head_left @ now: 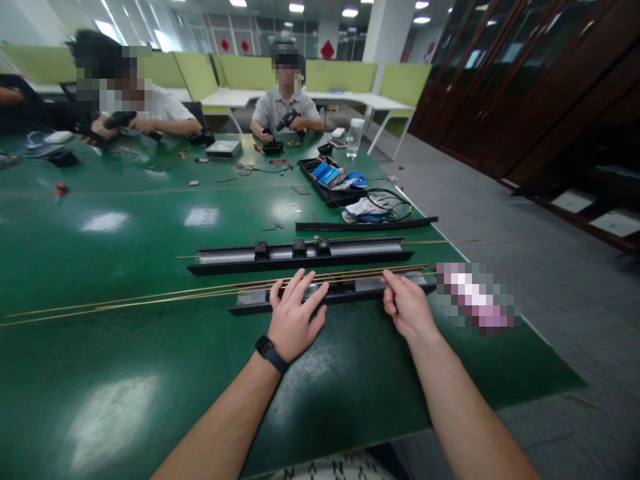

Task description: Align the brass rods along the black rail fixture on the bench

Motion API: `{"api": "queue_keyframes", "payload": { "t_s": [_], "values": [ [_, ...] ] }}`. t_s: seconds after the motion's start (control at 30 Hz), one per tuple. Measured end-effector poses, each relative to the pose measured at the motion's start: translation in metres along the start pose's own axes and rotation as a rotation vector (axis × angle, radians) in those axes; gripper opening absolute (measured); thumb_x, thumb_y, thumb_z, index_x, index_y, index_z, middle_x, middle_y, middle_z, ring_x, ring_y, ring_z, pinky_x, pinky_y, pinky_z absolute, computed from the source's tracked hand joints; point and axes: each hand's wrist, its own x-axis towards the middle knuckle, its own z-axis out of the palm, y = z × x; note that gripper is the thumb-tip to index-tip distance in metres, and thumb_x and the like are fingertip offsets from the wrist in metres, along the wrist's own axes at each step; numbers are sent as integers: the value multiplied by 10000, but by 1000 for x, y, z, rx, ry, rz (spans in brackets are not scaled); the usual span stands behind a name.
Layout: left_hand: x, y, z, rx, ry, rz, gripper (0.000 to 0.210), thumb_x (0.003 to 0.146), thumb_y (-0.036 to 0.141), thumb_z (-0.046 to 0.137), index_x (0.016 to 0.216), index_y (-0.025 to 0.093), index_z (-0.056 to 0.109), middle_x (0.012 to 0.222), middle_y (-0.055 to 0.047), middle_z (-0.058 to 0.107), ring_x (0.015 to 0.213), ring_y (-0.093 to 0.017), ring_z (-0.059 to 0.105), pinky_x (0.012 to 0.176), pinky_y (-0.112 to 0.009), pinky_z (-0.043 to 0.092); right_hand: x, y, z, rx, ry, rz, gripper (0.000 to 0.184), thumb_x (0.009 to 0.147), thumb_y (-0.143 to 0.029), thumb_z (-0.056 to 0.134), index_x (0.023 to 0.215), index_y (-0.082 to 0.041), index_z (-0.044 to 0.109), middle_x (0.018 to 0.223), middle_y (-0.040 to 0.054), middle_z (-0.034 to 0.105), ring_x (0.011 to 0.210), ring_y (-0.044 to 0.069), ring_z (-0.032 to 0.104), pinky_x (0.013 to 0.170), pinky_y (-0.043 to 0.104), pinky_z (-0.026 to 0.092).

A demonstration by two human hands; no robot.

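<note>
Several long, thin brass-coloured rods lie across a black channel-shaped rail with a silvery inside, reaching well beyond its left end. My left hand rests over the rods and rail with its fingers spread, and grips nothing. Near the right end of the rods, my right hand is closed, its index finger and thumb pinching at them. Just behind is a second black rail with several small black blocks in it. Further brass rod ends stick out past that rail on both sides.
A black strip lies behind the rails. Beyond it are gloves, a cable and a black tray with blue parts. A water bottle stands farther back. Two people with power drills sit across the green table. A pixelated pink object lies right.
</note>
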Motion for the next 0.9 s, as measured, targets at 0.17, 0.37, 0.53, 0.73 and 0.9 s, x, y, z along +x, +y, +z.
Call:
{"api": "queue_keyframes", "payload": {
  "t_s": [0.17, 0.37, 0.53, 0.73, 0.9],
  "values": [
    [-1, -1, 1, -1, 11, 5, 396, 916, 325, 632, 1312, 340, 633, 1482, -71, 559, 1440, -295, 435, 1191, -556, 183, 0, 0, 1, 2, 13, 9, 400, 733, -504, 835, 787, -173, 617, 421, -59, 490, 284, 49, 351, 273, 158, 210],
    [-1, -1, 1, -3, -1, -2, 401, 924, 331, 622, 1324, 345, 624, 1489, -68, 551, 1449, -292, 423, 1195, -559, 180, 1, 1, 1, 16, 13, 13, 373, 751, -484, 825, 778, -178, 612, 416, -56, 488, 280, 52, 342, 277, 163, 203],
    [-1, 0, 0, -8, 3, -2, 421, 903, 311, 647, 1321, 347, 630, 1487, -72, 553, 1440, -305, 434, 1194, -560, 185, 0, -1, 1, 14, -7, -1, 374, 752, -494, 817, 796, -180, 618, 417, -54, 496, 278, 57, 343, 281, 173, 203],
    [0, 0, 0, -7, 4, 3, 413, 905, 313, 643, 1317, 341, 632, 1480, -78, 560, 1439, -304, 435, 1192, -565, 183, -1, -2, 0, 17, -7, 13, 346, 748, -463, 815, 808, -176, 630, 432, -48, 524, 284, 60, 358, 288, 176, 199],
    [0, 0, -1, -3, 1, 4, 406, 914, 320, 632, 1319, 341, 629, 1481, -76, 559, 1437, -296, 438, 1192, -558, 185, 1, 0, -2, 35, -28, 9, 298, 752, -416, 802, 823, -166, 656, 421, -53, 504, 285, 60, 345, 290, 179, 204]
  ]
}}
